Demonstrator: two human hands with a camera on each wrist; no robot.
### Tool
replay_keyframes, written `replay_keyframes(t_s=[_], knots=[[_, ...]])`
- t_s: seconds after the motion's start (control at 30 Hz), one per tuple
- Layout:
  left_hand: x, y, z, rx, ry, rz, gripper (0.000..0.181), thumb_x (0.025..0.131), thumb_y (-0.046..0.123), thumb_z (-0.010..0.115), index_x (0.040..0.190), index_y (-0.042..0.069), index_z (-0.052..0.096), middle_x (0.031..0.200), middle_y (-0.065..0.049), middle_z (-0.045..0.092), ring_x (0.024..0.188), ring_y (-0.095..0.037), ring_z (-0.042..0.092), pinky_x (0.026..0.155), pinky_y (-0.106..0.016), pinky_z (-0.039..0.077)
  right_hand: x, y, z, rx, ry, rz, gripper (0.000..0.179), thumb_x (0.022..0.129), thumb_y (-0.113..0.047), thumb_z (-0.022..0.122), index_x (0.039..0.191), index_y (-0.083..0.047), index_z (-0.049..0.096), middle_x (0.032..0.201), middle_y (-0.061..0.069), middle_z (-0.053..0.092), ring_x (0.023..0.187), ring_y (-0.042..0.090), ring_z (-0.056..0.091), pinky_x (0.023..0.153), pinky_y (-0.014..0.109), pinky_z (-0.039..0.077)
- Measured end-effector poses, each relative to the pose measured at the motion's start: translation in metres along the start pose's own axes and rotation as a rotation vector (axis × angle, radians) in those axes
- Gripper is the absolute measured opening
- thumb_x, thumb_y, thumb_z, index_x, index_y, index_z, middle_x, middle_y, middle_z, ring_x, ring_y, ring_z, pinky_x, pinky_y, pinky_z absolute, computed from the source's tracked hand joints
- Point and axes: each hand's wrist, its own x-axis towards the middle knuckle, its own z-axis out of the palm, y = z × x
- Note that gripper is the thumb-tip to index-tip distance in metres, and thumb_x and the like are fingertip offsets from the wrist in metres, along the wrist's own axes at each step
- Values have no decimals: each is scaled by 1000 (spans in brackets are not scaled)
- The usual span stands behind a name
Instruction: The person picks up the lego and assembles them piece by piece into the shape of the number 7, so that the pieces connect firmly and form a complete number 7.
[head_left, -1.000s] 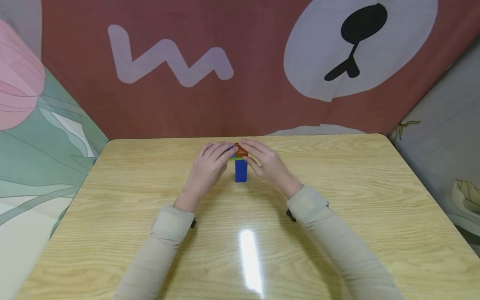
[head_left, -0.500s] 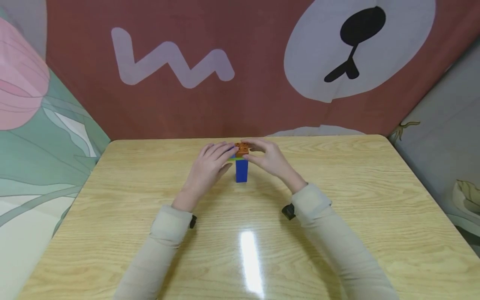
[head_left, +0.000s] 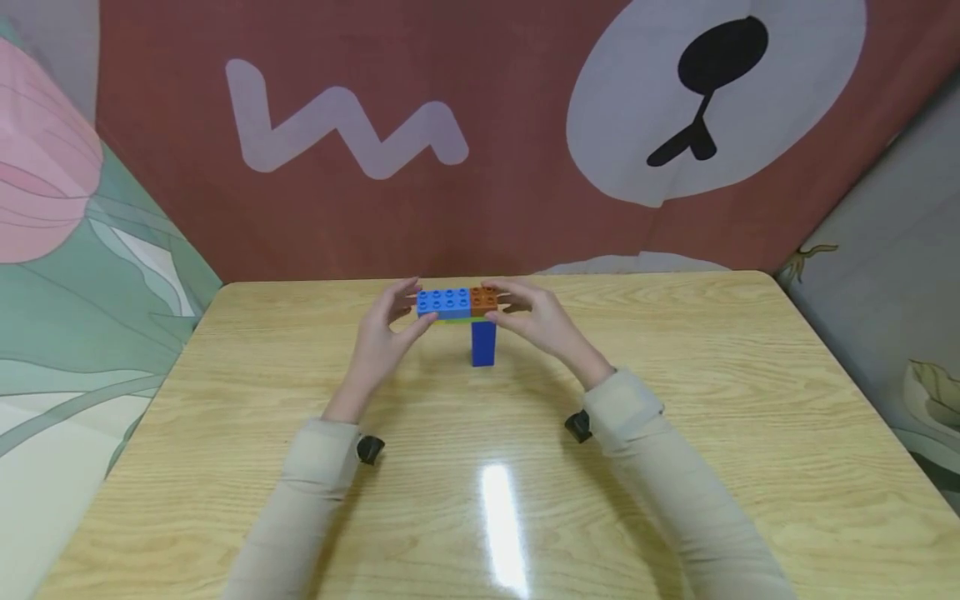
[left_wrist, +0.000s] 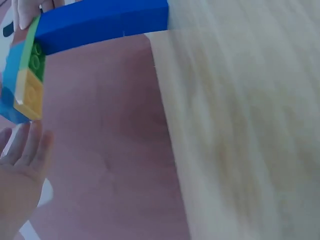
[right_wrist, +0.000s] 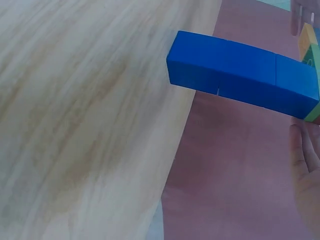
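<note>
A dark blue column of stacked toy bricks stands upright on the table. Across its top runs a thin green brick, with a yellow-orange brick beside it on the underside. Above these lie a light blue brick and, to its right, an orange-brown brick, studs up. My left hand holds the light blue brick's left end, thumb in front and fingers behind. My right hand pinches the orange-brown brick from the right, its thumb at the front.
The light wooden table ends just behind the bricks. A reddish-brown printed cloth hangs beyond that edge. Patterned cloths flank both sides. A small black device sits at the left wrist, another black device at the right.
My left hand has moved off the top to the left end, uncovering the light blue brick. My right fingers have slid from the orange-brown brick's top to its side.
</note>
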Motion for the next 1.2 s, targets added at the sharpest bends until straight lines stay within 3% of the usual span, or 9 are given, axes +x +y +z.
replay_keyframes(t_s=[0.17,0.43,0.53,0.77,1.2], knots=[[-2,-8,-3,-152,-31,-120,51,87,5,68,133,-2,49,131,-20,56,118,-30,57,101,-33,50,-2,6,3,9,5,-37,51,92,-18,64,140,-15,49,137,13,55,118,29,58,100,42,50],[-5,-12,-8,-230,-77,-182,50,89,3,65,136,2,49,137,-16,53,123,-24,54,100,-24,50,-6,14,6,-6,17,-124,57,91,-13,65,144,-14,44,139,15,53,115,31,60,99,42,51],[-6,-13,-11,-232,-104,-197,52,89,5,65,138,5,48,139,-13,52,127,-25,52,100,-22,49,-7,14,7,34,23,-86,58,90,-12,65,144,-11,43,136,17,54,116,32,59,99,42,51],[-6,-13,-13,-253,-144,-208,55,90,5,64,141,6,45,141,-13,51,130,-25,50,102,-22,48,-11,12,5,135,21,86,54,91,-14,64,141,-8,45,139,16,52,121,33,57,98,42,52],[-4,-13,-9,-246,-154,-212,53,91,6,63,141,4,45,142,-14,50,131,-26,50,98,-18,49,-11,15,0,221,-15,142,54,92,-12,63,142,-7,43,141,17,50,128,34,51,102,44,50]])
